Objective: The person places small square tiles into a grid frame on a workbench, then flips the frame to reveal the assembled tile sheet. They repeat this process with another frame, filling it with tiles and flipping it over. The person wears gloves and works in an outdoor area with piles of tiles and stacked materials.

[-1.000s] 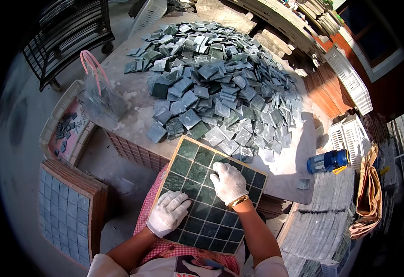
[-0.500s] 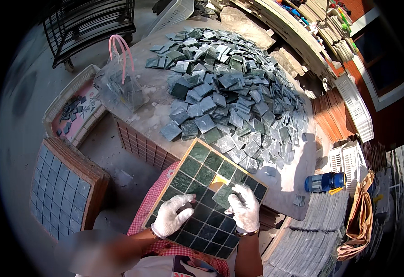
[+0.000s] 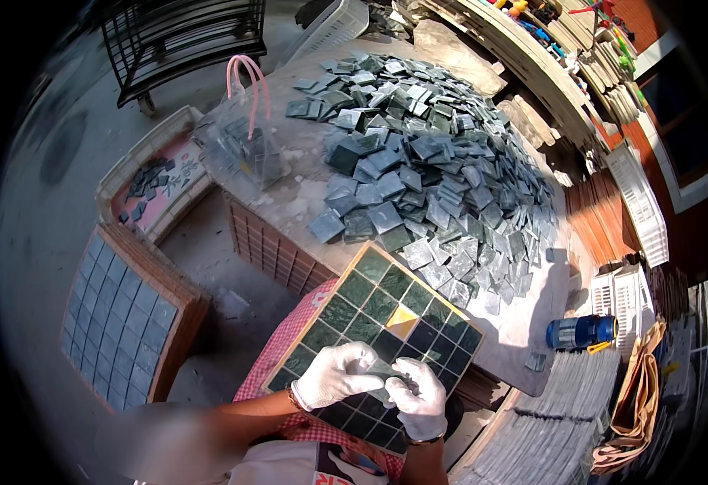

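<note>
A grid tray (image 3: 327, 313) of square dark green stone tiles lies tilted across my lap, and one of its cells (image 3: 402, 321) shows bare yellow. Above the tray, both my hands wear white gloves and meet at one small green stone tile (image 3: 383, 371). My left hand (image 3: 336, 378) pinches it from the left, thumb and fingers closed. From the right, my right hand (image 3: 419, 399) is closed on the tile's other side. Fingers cover much of the tile. A big heap of loose stone tiles (image 3: 435, 178) lies on the table beyond the tray.
Stacked filled tile panels (image 3: 120, 315) stand at left. A pale crate (image 3: 140, 139) holds scattered tile pieces, near a clear bag with pink handles (image 3: 247, 145). On the right are a blue bottle (image 3: 582, 331), stacks of grey sheets (image 3: 532, 420), white baskets (image 3: 622, 299) and folded brown paper (image 3: 633, 396).
My right hand has drawn the tile back from beside the yellow cell, and my left hand has moved right to take hold of it too. The view has shifted slightly.
</note>
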The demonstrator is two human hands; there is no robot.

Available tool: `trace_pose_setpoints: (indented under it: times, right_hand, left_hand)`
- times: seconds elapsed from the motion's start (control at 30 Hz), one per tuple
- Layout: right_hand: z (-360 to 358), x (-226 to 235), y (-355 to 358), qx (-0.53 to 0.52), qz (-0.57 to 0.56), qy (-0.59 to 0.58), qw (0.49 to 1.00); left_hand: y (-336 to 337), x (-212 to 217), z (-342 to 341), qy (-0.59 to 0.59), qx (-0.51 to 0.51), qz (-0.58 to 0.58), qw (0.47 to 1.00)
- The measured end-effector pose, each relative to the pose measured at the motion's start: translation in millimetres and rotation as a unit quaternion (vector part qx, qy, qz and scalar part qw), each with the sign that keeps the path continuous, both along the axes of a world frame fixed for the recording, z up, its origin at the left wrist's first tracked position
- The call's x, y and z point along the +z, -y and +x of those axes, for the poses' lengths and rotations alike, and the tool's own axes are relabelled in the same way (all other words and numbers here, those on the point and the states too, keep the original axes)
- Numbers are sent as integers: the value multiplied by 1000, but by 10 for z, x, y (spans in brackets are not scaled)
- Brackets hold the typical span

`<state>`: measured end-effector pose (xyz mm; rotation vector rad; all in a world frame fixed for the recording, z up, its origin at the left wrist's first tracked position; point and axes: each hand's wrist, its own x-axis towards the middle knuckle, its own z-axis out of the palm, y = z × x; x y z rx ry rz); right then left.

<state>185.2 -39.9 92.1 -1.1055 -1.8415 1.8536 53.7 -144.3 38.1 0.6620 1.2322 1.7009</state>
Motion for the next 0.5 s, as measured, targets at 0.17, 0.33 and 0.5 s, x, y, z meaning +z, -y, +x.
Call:
trace_pose_setpoints:
  times: [0.17, 0.33, 0.5]
  right_hand:
    - [-5, 7, 18, 16, -41, 26, 999]
    - [4, -119, 89, -26, -3, -6, 1000]
    - [-60, -421, -302, -98, 44, -24, 994]
  left_hand:
    - [-24, -226, 34, 12, 31, 101, 994]
    - [88, -168, -81, 105, -43, 18, 993]
    - [70, -353, -123, -28, 44, -35, 998]
